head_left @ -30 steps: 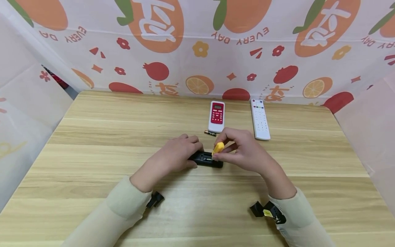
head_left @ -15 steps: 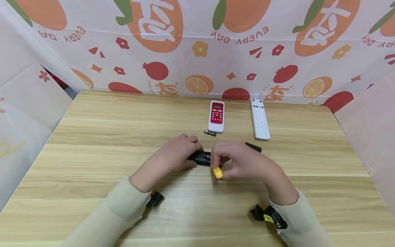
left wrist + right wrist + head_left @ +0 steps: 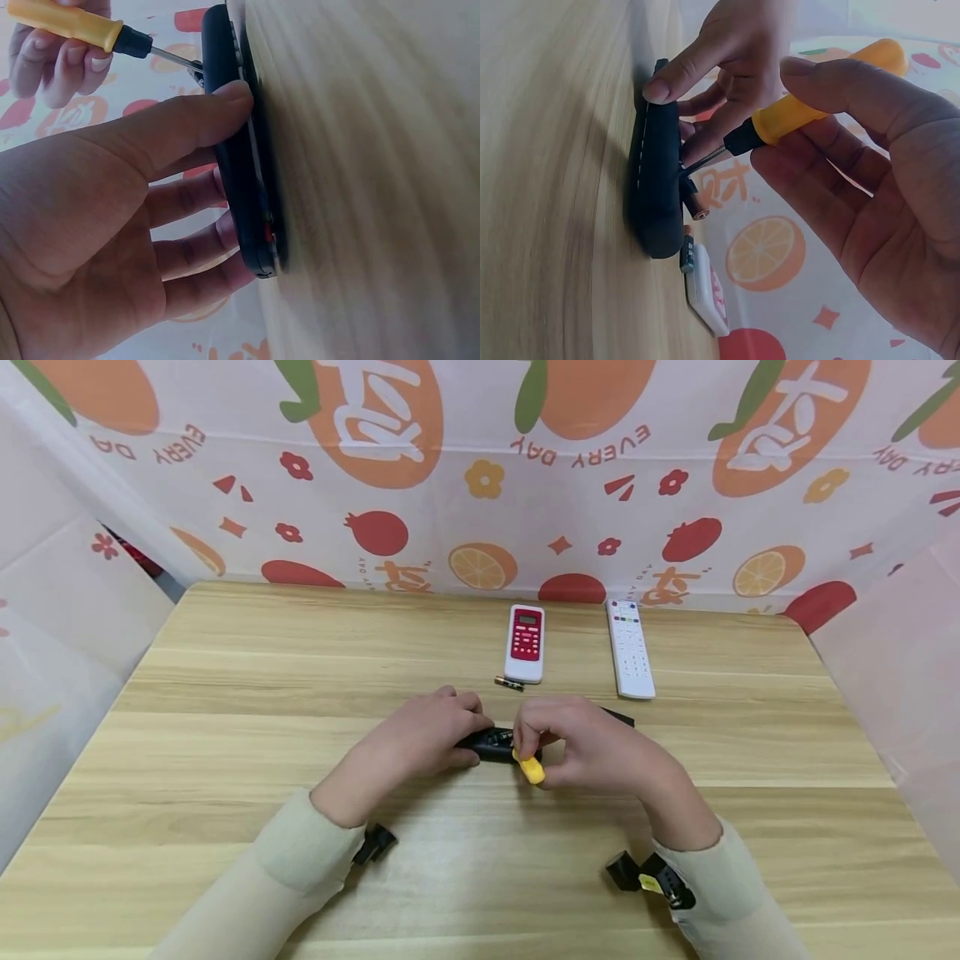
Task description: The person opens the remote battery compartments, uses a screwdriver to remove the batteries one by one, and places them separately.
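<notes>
My left hand (image 3: pixel 420 735) holds the black remote control (image 3: pixel 491 745) by its sides on the table, thumb on the near side. The remote lies back up with its battery compartment exposed. My right hand (image 3: pixel 588 747) pinches a screwdriver with a yellow handle (image 3: pixel 791 116). In the right wrist view its metal shaft (image 3: pixel 707 159) slants down into the compartment. Beside the tip, a battery (image 3: pixel 695 201) stands tilted with one end raised out of the remote. From the head, my right fingers cover the remote's right end.
A white remote with a red face (image 3: pixel 524 643) lies farther back, with a loose battery (image 3: pixel 509 683) at its near end. To its right is a long white remote (image 3: pixel 631 649). A flat black piece (image 3: pixel 619 717) shows partly behind my right hand. A printed cloth (image 3: pixel 420 527) hangs behind the table.
My right hand has turned, swinging the yellow handle from above the remote to its near side. The black piece behind that hand has come into view. My left hand stays put.
</notes>
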### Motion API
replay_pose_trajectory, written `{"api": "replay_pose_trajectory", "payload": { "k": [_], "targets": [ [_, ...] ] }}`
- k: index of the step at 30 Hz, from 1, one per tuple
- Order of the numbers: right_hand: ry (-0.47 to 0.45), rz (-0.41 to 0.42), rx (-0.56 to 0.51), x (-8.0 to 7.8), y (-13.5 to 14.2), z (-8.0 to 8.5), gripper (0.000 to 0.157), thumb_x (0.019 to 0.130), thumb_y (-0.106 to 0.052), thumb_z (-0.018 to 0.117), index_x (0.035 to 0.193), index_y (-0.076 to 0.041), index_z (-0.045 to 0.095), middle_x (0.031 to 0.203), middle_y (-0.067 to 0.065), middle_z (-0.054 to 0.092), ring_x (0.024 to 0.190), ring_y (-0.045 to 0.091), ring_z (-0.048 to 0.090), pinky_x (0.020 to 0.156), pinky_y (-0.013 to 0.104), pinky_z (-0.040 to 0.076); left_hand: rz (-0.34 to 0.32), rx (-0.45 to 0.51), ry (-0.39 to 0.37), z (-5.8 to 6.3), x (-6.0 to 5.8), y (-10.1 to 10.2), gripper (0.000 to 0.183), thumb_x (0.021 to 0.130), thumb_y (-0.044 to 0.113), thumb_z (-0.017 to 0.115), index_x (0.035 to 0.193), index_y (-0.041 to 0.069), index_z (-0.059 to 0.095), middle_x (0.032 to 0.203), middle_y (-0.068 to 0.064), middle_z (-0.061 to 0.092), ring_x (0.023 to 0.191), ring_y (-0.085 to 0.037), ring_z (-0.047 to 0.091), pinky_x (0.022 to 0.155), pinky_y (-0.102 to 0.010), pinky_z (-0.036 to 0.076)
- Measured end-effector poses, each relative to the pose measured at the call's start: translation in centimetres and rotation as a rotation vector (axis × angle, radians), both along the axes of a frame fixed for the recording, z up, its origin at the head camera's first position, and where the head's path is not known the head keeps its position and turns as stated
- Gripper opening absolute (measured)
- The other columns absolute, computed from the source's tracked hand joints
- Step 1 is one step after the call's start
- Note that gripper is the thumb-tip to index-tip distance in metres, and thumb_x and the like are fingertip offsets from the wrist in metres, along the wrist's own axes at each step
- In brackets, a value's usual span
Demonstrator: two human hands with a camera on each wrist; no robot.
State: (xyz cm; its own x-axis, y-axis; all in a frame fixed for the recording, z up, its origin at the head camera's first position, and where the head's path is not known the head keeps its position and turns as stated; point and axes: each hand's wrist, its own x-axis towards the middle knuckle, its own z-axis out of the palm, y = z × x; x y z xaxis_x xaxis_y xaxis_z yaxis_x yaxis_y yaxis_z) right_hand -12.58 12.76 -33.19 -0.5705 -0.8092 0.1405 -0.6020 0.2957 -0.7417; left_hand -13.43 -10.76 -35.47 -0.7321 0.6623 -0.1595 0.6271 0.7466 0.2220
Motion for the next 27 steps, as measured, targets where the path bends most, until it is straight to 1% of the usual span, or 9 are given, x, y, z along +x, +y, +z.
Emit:
{"api": "replay_pose_trajectory", "payload": {
  "k": [5,9,13,16,21,27],
  "targets": [
    [-0.014,-0.022,-0.058,-0.2,0.1,-0.2,0.031,0.080,0.003,0.079,0.085,-0.021,0.060,0.089,-0.010,0.062,0.091,0.009,0.063,0.081,0.027,0.057,-0.006,-0.012,-0.009,0.1,0.0,-0.1,0.042,0.090,0.034,0.075,0.127,0.016,0.069,0.111,-0.002,0.063,0.091,-0.019,0.054,0.076,-0.035,0.048],
    [-0.019,-0.048,-0.123,-0.5,0.2,-0.3,0.029,0.081,0.000,0.080,0.085,-0.019,0.058,0.091,-0.007,0.064,0.090,0.011,0.063,0.080,0.030,0.058,-0.018,-0.019,0.007,0.1,-0.1,-0.1,0.040,0.092,0.034,0.070,0.128,0.016,0.069,0.112,-0.002,0.063,0.091,-0.019,0.054,0.075,-0.036,0.048],
    [-0.006,-0.077,-0.174,-0.8,0.3,-0.4,0.028,0.081,-0.003,0.081,0.084,-0.017,0.057,0.092,-0.006,0.066,0.087,0.012,0.063,0.077,0.034,0.059,-0.018,-0.015,0.011,0.0,-0.1,-0.2,0.040,0.093,0.034,0.069,0.129,0.015,0.068,0.114,-0.004,0.063,0.092,-0.020,0.054,0.076,-0.036,0.049],
    [0.006,-0.103,-0.186,-0.9,0.4,-0.5,0.027,0.081,-0.003,0.081,0.085,-0.016,0.057,0.093,-0.005,0.067,0.087,0.012,0.063,0.076,0.034,0.059,-0.013,-0.016,0.000,0.0,-0.1,-0.1,0.041,0.093,0.034,0.069,0.130,0.016,0.068,0.116,-0.004,0.063,0.094,-0.020,0.055,0.077,-0.037,0.049],
    [0.038,-0.148,-0.188,-1.1,0.5,-0.5,0.028,0.081,-0.003,0.081,0.086,-0.016,0.057,0.095,-0.004,0.068,0.089,0.012,0.064,0.075,0.030,0.058,-0.005,-0.023,-0.011,0.1,-0.2,-0.1,0.042,0.093,0.034,0.069,0.131,0.016,0.067,0.116,-0.004,0.063,0.094,-0.020,0.055,0.079,-0.037,0.050],
    [0.040,-0.147,-0.200,-1.1,0.5,-0.4,0.030,0.080,-0.002,0.081,0.085,-0.017,0.056,0.094,-0.004,0.067,0.087,0.011,0.063,0.073,0.030,0.058,-0.008,-0.028,-0.007,0.2,-0.2,-0.1,0.041,0.093,0.035,0.070,0.130,0.016,0.068,0.116,-0.004,0.062,0.093,-0.021,0.054,0.078,-0.038,0.050]
  ]
}}
